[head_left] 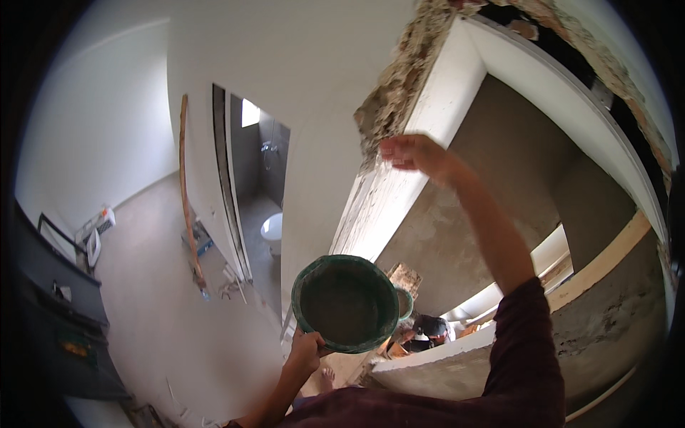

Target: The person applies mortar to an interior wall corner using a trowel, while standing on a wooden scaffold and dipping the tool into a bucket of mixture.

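My left hand (pixel 307 352) grips the near left rim of a round green tub (pixel 346 303), held up in front of me. The tub's inside is dark with some greyish matter at the bottom; how much it holds I cannot tell. Raised high on the right, my right hand (pixel 416 155) has its fingers stretched toward the rough broken masonry edge (pixel 389 107) beside a white frame (pixel 446 78). The fingers are slightly blurred, with nothing visible in them. Whether they touch the masonry is unclear.
Below the tub stands a smaller green container (pixel 405 304) beside a dirty board (pixel 404 277). Through the opening are grey plastered walls (pixel 492 143) and a wooden plank (pixel 603 264). Leftward, a long wooden pole (pixel 184 164) leans near a bathroom doorway with a toilet (pixel 272 230).
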The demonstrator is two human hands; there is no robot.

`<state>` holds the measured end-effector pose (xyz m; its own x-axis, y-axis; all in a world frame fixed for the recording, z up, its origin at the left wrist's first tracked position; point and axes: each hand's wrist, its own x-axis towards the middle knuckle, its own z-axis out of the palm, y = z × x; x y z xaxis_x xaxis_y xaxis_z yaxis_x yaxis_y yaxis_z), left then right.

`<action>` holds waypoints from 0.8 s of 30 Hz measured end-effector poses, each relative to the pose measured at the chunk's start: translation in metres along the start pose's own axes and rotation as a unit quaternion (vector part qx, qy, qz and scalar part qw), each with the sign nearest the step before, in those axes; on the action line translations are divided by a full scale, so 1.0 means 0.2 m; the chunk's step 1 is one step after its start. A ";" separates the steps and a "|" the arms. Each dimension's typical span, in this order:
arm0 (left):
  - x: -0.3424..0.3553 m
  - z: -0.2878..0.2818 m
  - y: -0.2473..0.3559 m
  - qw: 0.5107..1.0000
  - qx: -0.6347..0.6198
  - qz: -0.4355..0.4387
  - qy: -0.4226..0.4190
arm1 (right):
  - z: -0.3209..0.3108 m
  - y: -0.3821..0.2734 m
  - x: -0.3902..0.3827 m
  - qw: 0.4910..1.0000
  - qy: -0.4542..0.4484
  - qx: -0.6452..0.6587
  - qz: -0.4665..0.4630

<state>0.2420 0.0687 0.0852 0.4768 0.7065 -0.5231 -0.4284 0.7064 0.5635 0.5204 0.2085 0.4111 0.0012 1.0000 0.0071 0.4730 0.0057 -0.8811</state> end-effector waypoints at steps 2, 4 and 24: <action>-0.04 -0.01 0.00 1.000 -0.019 -0.005 0.019 | 0.14 0.22 -0.05 0.944 0.058 -0.312 -0.085; -0.08 -0.04 -0.01 0.998 -0.045 0.009 0.049 | 0.28 0.48 -0.07 0.877 0.112 -0.376 -0.278; -0.04 -0.70 -0.61 0.900 -0.201 0.159 0.354 | 2.34 1.04 -0.45 0.757 -0.608 -0.138 -0.195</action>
<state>0.1837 -0.0172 -0.0693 -0.2657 0.6272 -0.7321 -0.7677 0.3217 0.5543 0.2056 0.1215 0.0061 -0.9191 0.1878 -0.3465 0.3939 0.4687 -0.7907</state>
